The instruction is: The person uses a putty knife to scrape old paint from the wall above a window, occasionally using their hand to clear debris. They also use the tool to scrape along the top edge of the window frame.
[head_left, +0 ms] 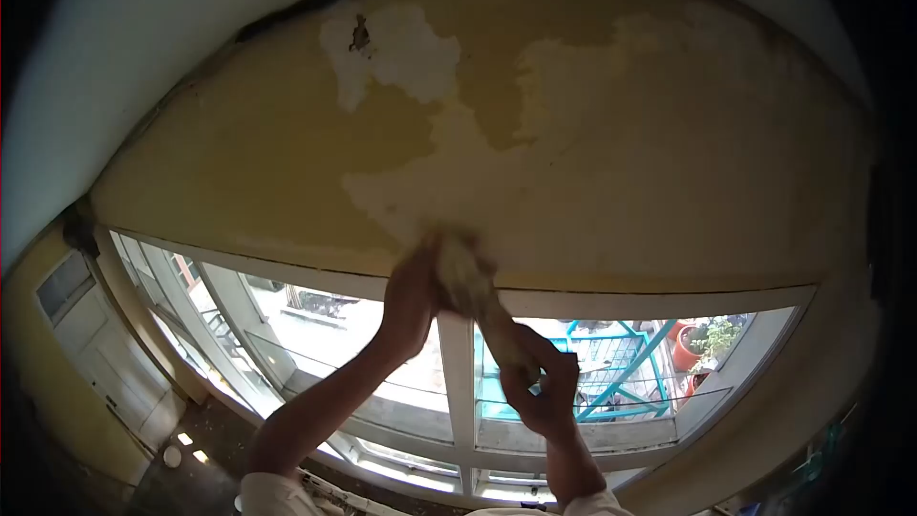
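Observation:
Both my hands are raised to the wall (611, 172), whose yellow paint is partly gone, leaving a paler bare surface. A long, pale, dirty-looking tool (465, 282) slants between them, its upper end smeared by motion against the wall just over the window frame. I cannot make out its exact kind. My left hand (413, 291) is closed at the side of its upper part, fingers mostly hidden. Lower and to the right, my right hand (546, 382) wraps round its lower end, thumb and fingers curled.
Under the wall runs a wide white-framed window (463, 392); outside it are a turquoise metal frame (621, 363) and potted plants (702, 344). A white door (115, 358) stands at the left. Higher up, the wall has a small dark hole (359, 35).

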Available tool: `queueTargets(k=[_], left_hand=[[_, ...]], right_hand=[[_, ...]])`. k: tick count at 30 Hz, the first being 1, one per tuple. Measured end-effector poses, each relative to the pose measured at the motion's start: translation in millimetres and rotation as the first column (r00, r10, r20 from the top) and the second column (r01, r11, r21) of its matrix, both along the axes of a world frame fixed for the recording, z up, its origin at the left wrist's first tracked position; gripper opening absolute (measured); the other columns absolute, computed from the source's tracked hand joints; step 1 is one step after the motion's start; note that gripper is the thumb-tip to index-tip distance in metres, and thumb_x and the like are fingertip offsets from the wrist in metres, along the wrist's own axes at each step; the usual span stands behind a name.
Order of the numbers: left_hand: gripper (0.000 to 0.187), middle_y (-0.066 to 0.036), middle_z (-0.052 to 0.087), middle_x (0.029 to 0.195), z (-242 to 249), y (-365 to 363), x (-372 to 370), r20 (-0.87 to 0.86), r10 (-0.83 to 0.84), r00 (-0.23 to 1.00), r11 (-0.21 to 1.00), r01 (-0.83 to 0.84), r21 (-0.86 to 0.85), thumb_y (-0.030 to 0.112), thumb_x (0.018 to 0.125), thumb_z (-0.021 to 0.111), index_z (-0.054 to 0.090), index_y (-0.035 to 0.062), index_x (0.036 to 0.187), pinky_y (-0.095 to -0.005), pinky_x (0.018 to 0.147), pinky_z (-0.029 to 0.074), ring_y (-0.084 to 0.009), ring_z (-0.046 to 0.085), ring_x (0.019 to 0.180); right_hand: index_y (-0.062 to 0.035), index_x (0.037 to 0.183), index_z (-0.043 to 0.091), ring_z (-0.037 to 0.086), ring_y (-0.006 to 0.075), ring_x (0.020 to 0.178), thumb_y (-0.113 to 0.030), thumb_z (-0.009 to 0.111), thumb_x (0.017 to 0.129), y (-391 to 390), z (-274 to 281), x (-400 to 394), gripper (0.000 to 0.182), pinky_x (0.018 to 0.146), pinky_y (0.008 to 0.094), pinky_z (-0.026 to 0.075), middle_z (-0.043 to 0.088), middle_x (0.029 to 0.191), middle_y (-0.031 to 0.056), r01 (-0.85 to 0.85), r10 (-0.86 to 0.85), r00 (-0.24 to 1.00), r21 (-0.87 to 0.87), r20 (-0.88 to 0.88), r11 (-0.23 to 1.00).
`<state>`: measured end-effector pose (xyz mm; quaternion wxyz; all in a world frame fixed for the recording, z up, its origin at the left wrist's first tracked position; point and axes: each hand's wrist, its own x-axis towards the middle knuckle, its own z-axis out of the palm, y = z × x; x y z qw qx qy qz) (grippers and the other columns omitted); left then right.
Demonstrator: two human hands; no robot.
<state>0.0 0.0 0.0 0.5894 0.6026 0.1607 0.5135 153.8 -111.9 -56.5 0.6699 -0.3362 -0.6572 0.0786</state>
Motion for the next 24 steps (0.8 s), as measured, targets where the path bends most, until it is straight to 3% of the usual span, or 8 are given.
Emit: queueTargets(k=[3,7,10,11,13,19,21,24], left_hand=[[0.041,-0.011,0.061,0.105,-52,-49,-5,0.030,0.043,0.999,0.893,-0.025,-0.449,0.035,0.098,0.035,0.049,0.0054,0.122,-0.0384,0.080,0.051,-0.0216,0.060,0.099],[0.056,-0.012,0.058,0.116,-109,-59,-3,-0.379,-0.320,0.869,0.756,-0.007,-0.654,0.047,0.094,0.038,0.038,0.0091,0.136,-0.0387,0.085,0.048,-0.0237,0.058,0.105],[0.069,-0.017,0.053,0.126,-156,-26,-13,-0.812,-0.540,0.220,0.770,0.519,-0.371,0.054,0.091,0.041,0.031,0.0069,0.140,-0.0400,0.091,0.045,-0.0303,0.056,0.110],[0.069,-0.017,0.053,0.126,-162,-19,-18,-0.811,-0.542,0.218,0.766,0.526,-0.371,0.054,0.091,0.041,0.031,0.0069,0.140,-0.0400,0.091,0.045,-0.0303,0.056,0.110],[0.073,-0.022,0.047,0.131,-172,-13,-26,-0.826,0.066,-0.559,0.684,0.629,-0.371,0.057,0.090,0.041,0.029,0.0059,0.141,-0.0427,0.096,0.041,-0.0341,0.052,0.115],[0.070,-0.023,0.042,0.136,-184,-3,-47,-0.981,-0.184,-0.054,0.762,0.623,-0.177,0.054,0.091,0.043,0.029,0.0081,0.141,-0.0429,0.105,0.033,-0.0363,0.043,0.124],[0.072,-0.023,0.045,0.133,-174,-3,-48,-0.992,-0.121,-0.029,0.775,0.622,-0.113,0.055,0.090,0.045,0.033,0.0029,0.138,-0.0410,0.105,0.033,-0.0352,0.043,0.125],[0.071,-0.024,0.045,0.133,-172,0,-53,-0.995,-0.095,0.012,0.783,0.618,-0.067,0.054,0.091,0.044,0.033,0.0020,0.138,-0.0410,0.105,0.033,-0.0350,0.043,0.125]], right_hand=[[0.0045,0.098,0.063,0.052,0.0091,0.043,-0.030,0.065,0.080,-37,-37,29,0.039,0.038,0.0225,0.041,0.063,0.070,0.0080,-0.256,0.172,0.903,-0.171,-0.394,0.951],[0.0054,0.103,0.059,0.056,0.0108,0.050,-0.020,0.059,0.085,-31,-49,50,0.031,0.040,0.0238,0.043,0.064,0.077,0.0112,-0.302,0.217,0.846,-0.104,-0.487,0.947],[0.0040,0.108,0.055,0.054,0.0140,0.047,-0.030,0.061,0.084,-30,-39,44,0.042,0.038,0.0244,0.041,0.061,0.073,0.0114,-0.176,0.155,0.857,0.005,-0.492,0.984],[0.0026,0.111,0.052,0.052,0.0158,0.042,-0.038,0.061,0.083,-30,-34,40,0.051,0.036,0.0247,0.040,0.059,0.068,0.0102,-0.085,0.104,0.864,0.061,-0.493,0.995],[0.0010,0.117,0.044,0.053,0.0170,0.045,-0.037,0.061,0.085,-28,-25,34,0.052,0.041,0.0249,0.041,0.059,0.068,0.0131,0.060,-0.015,0.895,0.087,-0.445,0.994],[-0.0026,0.119,0.041,0.058,0.0164,0.057,-0.020,0.066,0.083,-4,4,50,0.047,0.048,0.0239,0.046,0.061,0.082,0.0141,0.363,-0.291,0.923,0.317,-0.252,0.877],[-0.0021,0.119,0.045,0.059,0.0169,0.074,-0.018,0.069,0.081,-6,18,53,0.048,0.063,0.0262,0.049,0.058,0.098,0.0132,0.289,-0.218,0.935,0.246,-0.278,0.925],[-0.0016,0.118,0.052,0.050,0.0179,0.099,-0.016,0.067,0.084,-8,37,54,0.040,0.084,0.0303,0.041,0.049,0.108,0.0085,0.485,-0.499,0.864,0.380,-0.069,0.788]])
